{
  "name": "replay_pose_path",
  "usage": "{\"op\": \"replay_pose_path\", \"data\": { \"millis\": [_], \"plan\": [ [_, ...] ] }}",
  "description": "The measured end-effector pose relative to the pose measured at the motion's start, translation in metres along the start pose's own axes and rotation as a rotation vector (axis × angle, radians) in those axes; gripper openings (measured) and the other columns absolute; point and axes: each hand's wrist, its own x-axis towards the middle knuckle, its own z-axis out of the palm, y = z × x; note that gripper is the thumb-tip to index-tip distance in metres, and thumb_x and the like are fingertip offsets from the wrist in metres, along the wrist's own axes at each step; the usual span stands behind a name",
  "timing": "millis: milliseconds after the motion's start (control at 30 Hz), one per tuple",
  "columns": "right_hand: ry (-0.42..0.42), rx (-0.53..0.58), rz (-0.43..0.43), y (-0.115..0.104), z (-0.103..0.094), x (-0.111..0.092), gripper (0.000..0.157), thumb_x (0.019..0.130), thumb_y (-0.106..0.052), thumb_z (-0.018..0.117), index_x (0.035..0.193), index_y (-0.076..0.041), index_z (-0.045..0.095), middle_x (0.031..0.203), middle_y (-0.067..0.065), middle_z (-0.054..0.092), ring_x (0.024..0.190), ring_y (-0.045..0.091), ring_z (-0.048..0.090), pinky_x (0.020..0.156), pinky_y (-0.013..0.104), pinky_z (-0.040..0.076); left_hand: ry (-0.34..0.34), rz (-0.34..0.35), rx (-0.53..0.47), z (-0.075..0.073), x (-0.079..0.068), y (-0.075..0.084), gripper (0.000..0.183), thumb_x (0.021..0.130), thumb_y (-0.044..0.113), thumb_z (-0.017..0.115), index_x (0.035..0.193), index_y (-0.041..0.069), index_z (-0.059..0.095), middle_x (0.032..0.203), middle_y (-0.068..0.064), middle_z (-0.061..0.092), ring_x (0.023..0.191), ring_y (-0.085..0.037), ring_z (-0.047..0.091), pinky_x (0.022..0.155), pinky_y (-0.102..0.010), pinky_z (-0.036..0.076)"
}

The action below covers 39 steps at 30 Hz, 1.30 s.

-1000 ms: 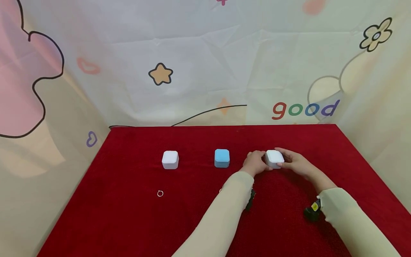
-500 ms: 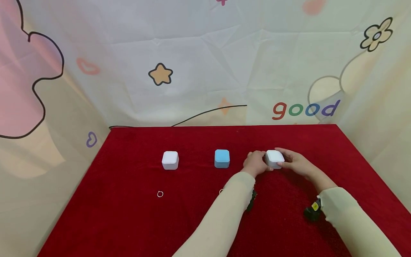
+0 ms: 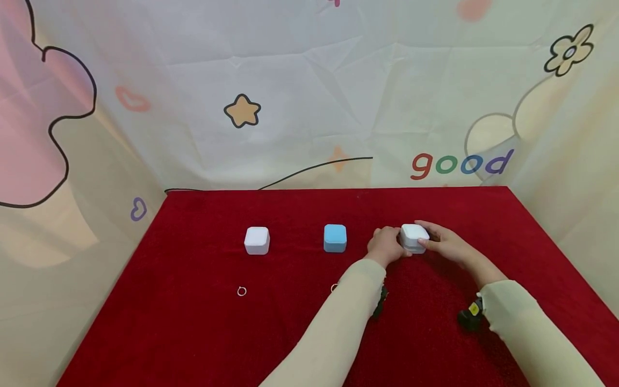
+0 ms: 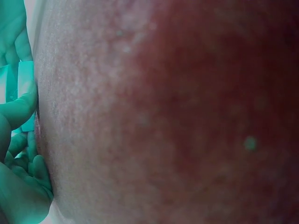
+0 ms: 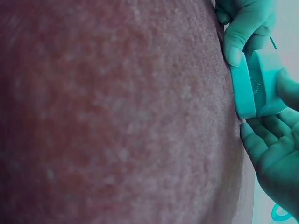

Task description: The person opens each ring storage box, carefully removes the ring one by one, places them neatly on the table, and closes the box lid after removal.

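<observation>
A white rounded jewellery box (image 3: 415,234) stands right of the middle of the table, between both hands. My left hand (image 3: 385,246) grips its lower part, thumb against the side in the right wrist view. From the other side my right hand (image 3: 447,247) holds the lid (image 5: 270,84), which is tilted and partly lifted off the base (image 5: 242,91). Through the gap a tiny beaded curve (image 5: 257,86) shows inside, too small to identify. The left wrist view catches only a sliver of the box (image 4: 26,70) and fingers at its left edge.
A light blue box (image 3: 335,238) and another white box (image 3: 257,241) stand in line to the left. A small ring (image 3: 242,291) lies before the white one; a second ring (image 3: 334,288) is partly hidden by the left sleeve. A red cloth (image 3: 193,333) covers the table.
The lid of the white box has risen slightly under my right hand, and a gap now shows above the base. My left hand has stayed nearly still.
</observation>
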Motion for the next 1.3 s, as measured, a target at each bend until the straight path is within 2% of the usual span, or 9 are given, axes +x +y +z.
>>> {"op": "replay_pose_path", "data": {
  "millis": [200,667,967,1133,1300],
  "plan": [
    [-0.004,-0.001,0.012,-0.0011,0.0003,0.0007,0.067,0.107,-0.019,0.053,0.159,0.008,0.020,0.158,0.039,0.029,0.143,0.055,0.032,0.116,0.072,0.031,0.007,-0.006,-0.025,-0.0014,-0.0023,0.0005,0.063,0.086,0.032,0.083,0.145,0.025,0.060,0.141,0.008,0.063,0.118,-0.011,0.055,0.093,-0.025,0.051],
    [-0.009,0.002,0.017,-0.0048,0.0005,0.0005,0.065,0.107,-0.020,0.050,0.159,0.008,0.021,0.156,0.039,0.031,0.140,0.055,0.035,0.115,0.072,0.033,0.016,-0.022,-0.044,0.0019,0.0027,-0.0020,0.062,0.084,0.032,0.085,0.142,0.027,0.063,0.137,0.010,0.066,0.116,-0.010,0.056,0.091,-0.023,0.050],
    [-0.020,0.027,0.036,-0.0057,0.0005,0.0016,0.065,0.109,-0.025,0.046,0.159,0.006,0.020,0.157,0.038,0.029,0.142,0.055,0.031,0.115,0.074,0.028,0.023,-0.044,-0.100,0.0031,0.0041,-0.0038,0.061,0.082,0.030,0.087,0.139,0.026,0.065,0.139,0.010,0.066,0.131,-0.013,0.056,0.103,-0.024,0.050],
    [-0.018,0.027,0.035,-0.0053,0.0008,0.0016,0.064,0.110,-0.026,0.044,0.160,0.006,0.020,0.156,0.038,0.030,0.139,0.054,0.034,0.114,0.073,0.030,0.048,-0.049,-0.150,0.0043,0.0031,-0.0048,0.060,0.080,0.026,0.089,0.136,0.026,0.068,0.137,0.009,0.069,0.128,-0.012,0.060,0.102,-0.023,0.051],
    [-0.018,0.040,0.048,-0.0065,-0.0009,0.0020,0.065,0.110,-0.028,0.043,0.160,0.005,0.019,0.157,0.037,0.029,0.139,0.054,0.032,0.114,0.074,0.028,0.103,-0.039,-0.182,0.0080,-0.0007,-0.0029,0.057,0.079,0.023,0.090,0.133,0.024,0.071,0.133,0.007,0.071,0.125,-0.016,0.061,0.101,-0.025,0.052]
  ]
}}
